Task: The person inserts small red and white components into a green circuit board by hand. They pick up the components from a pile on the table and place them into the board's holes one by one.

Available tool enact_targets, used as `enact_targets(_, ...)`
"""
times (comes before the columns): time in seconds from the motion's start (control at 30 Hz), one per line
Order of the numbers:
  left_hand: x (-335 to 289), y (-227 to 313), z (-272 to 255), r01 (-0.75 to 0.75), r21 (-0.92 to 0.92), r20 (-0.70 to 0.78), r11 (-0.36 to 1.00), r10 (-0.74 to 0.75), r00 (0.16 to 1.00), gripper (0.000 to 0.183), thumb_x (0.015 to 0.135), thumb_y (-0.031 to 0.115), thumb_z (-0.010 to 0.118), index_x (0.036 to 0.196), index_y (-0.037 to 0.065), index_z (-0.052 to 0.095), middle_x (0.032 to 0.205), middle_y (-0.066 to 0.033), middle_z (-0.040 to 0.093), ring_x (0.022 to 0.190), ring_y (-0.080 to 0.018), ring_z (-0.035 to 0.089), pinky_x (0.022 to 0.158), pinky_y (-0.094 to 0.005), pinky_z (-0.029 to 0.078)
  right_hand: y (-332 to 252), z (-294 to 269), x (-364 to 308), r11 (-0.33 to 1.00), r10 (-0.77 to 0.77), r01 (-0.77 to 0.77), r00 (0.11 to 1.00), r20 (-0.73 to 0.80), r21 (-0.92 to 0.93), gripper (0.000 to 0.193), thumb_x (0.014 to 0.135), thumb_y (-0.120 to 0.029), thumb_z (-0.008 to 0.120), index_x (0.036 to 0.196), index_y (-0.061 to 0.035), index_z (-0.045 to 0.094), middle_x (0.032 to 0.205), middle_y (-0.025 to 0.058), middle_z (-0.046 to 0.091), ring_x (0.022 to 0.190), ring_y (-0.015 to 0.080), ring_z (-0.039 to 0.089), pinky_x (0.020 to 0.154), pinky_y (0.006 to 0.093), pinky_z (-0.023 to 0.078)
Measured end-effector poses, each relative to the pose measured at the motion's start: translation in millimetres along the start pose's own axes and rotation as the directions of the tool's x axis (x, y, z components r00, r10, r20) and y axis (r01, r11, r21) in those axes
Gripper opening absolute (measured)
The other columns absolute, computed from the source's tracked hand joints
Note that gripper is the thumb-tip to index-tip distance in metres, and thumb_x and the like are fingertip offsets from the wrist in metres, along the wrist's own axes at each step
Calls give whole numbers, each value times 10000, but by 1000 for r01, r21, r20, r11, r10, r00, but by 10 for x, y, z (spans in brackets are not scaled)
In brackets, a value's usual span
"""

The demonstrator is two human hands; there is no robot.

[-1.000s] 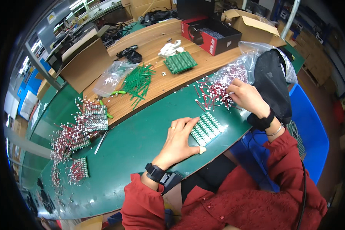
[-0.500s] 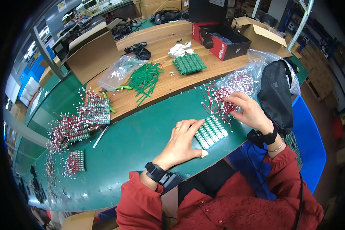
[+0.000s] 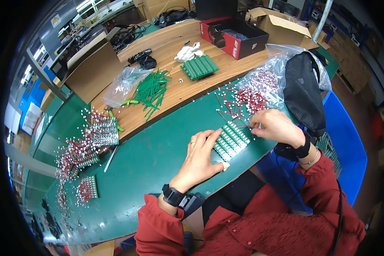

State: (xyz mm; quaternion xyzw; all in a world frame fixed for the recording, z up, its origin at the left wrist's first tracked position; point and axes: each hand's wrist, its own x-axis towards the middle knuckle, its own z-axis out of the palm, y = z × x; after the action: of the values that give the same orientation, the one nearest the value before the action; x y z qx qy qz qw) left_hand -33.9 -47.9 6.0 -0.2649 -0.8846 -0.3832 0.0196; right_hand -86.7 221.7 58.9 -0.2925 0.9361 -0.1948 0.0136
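A green circuit board panel (image 3: 231,143) with rows of white parts lies near the table's front edge. My left hand (image 3: 199,160) rests along its left side, fingers at the upper corner and thumb at the lower one, holding it. A pale cover sits on that thumb tip. Just off the panel's right side, my right hand (image 3: 277,127) is closed in a pinch on a thin red wire lead, mostly hidden by the fingers. Beyond this hand lies a loose heap of red wire leads (image 3: 249,99) with white ends, spilling from a clear plastic bag (image 3: 272,79).
Wired boards (image 3: 105,131) crowd the left, beside a thin metal tool (image 3: 111,158). On the wooden board (image 3: 175,96) lie green strips (image 3: 151,89) and stacked green panels (image 3: 199,67). A black bag (image 3: 304,91) and blue chair (image 3: 344,132) stand at right.
My right hand has drawn back from the heap of leads toward me, to beside the panel, its fingers now pinched. My left hand stays on the panel. The whole view has shifted slightly.
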Motion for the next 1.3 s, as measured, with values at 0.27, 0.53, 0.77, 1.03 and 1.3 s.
enact_targets(0.27,-17,-13,51,93,92,-101,991,-83,991,905,631,295,856,1387,17,444,1360,-179,441,1294,-358,383,1092,-460,308,37,192,120,965,258,-261,961,-99,-20,75,757,-127,625,749,-65,666,740,142,678,745,360,674,645,465,525)
enact_targets(0.53,-6,8,86,135,124,-114,983,-122,986,851,609,292,862,1311,5,476,1361,-195,423,1296,-374,372,1083,-481,314,74,-32,48,973,228,-227,936,-269,36,49,749,-97,617,756,-53,637,716,104,673,718,318,672,638,418,515)
enact_targets(0.77,27,40,68,106,29,-86,994,-103,991,847,641,217,809,1363,35,405,1258,-157,507,1206,-333,460,1066,-450,335,-64,-19,-25,966,248,-224,946,-208,133,62,725,-44,631,782,-21,637,705,118,660,645,289,667,607,370,510)
enact_targets(1.03,18,109,78,129,-220,-66,967,-146,987,898,712,6,680,1505,125,276,1020,-101,530,982,-249,543,973,-391,419,-11,224,15,962,207,-103,880,-427,253,199,747,1,590,929,0,671,672,109,628,581,184,632,586,317,493)
enact_targets(1.3,79,21,74,93,-768,-200,634,-375,905,880,743,-140,578,1519,93,234,999,-67,528,879,-144,602,789,-278,518,175,215,-189,602,433,-228,898,-73,765,144,862,-47,562,928,33,662,777,59,654,670,95,651,578,253,547)
